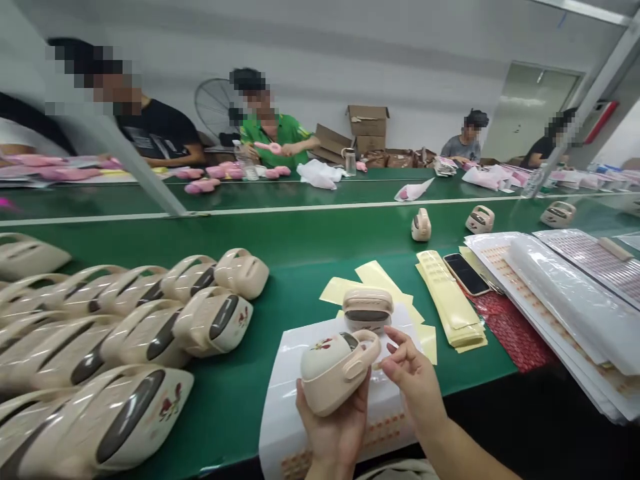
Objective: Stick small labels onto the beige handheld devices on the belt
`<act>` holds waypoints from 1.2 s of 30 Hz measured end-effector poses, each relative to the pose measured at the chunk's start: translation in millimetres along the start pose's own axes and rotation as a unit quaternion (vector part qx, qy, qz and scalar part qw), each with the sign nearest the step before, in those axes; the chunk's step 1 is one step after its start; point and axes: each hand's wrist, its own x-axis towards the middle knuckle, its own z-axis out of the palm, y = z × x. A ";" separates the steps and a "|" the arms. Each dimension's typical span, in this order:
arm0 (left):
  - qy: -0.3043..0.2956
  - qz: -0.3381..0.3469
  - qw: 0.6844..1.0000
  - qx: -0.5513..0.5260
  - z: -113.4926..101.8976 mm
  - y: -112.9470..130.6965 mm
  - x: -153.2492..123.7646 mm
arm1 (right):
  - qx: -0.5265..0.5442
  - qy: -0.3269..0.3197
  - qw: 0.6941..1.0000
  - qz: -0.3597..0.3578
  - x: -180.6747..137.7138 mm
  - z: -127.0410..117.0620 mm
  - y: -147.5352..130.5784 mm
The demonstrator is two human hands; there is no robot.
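My left hand [336, 427] grips a beige plastic device [334, 368] with a handle and a small red flower print, holding it from below near the table's front edge. My right hand [413, 373] is beside it with fingers curled, thumb and forefinger pinched against the device's handle; what they pinch, if anything, is too small to make out. Just behind stands a second beige device [367, 308] on a white sticker sheet [280, 407].
Several beige devices [150, 333] lie crowded at the left on the green belt [300, 247]. Yellow backing strips [450, 300], a phone [466, 273] and stacked sheets [565, 293] lie to the right. Three more devices [479, 219] sit farther back. Other people sit across the belt.
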 end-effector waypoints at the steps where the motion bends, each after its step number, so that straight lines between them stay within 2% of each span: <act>1: -0.016 -0.002 1.000 -0.011 2.2 -2.8 -0.5 | 0.002 -0.009 1.000 0.002 0.1 8.5 3.4; 4: -0.042 0.008 0.999 -0.033 5.0 -7.5 -1.5 | -0.005 -0.007 1.000 0.007 -0.6 21.0 11.8; 7: -0.042 0.017 0.998 -0.040 3.2 -7.6 -1.6 | -0.035 0.004 0.999 0.000 -0.5 21.9 15.1; 12: 0.006 0.029 0.999 -0.043 0.7 -8.1 -2.2 | -0.083 0.003 0.996 -0.011 0.4 21.4 14.6; 17: 0.066 0.028 0.996 -0.048 1.1 -14.4 -3.4 | -0.095 0.031 0.995 -0.031 -2.5 22.3 18.4; 23: 0.066 0.027 0.995 -0.063 0.0 -16.7 -2.5 | -0.141 0.049 0.987 -0.063 -5.0 24.1 24.7; 25: 0.050 0.027 0.996 -0.067 -2.2 -16.9 -2.2 | -0.194 0.051 0.973 -0.118 -4.8 25.2 23.5; 27: 0.030 0.026 0.997 -0.062 -4.7 -17.3 -2.3 | -0.261 0.048 0.941 -0.211 -4.2 25.1 20.8; 30: -0.001 0.017 0.999 -0.044 -5.7 -17.2 -3.3 | -0.356 0.017 0.857 -0.371 -2.8 21.7 17.0; 32: -0.019 0.004 0.999 -0.038 -3.5 -16.5 -4.1 | -0.400 -0.001 0.810 -0.429 -1.5 18.1 15.7; 33: -0.027 0.001 0.999 -0.039 -1.7 -16.1 -4.4 | -0.410 -0.004 0.802 -0.435 -0.9 16.4 15.4; 34: -0.034 0.003 0.999 -0.041 0.2 -15.7 -4.6 | -0.409 -0.005 0.809 -0.423 -0.4 15.1 15.1; 36: -0.054 0.013 0.997 -0.046 3.5 -15.1 -4.9 | -0.378 -0.011 0.856 -0.352 0.3 13.9 14.1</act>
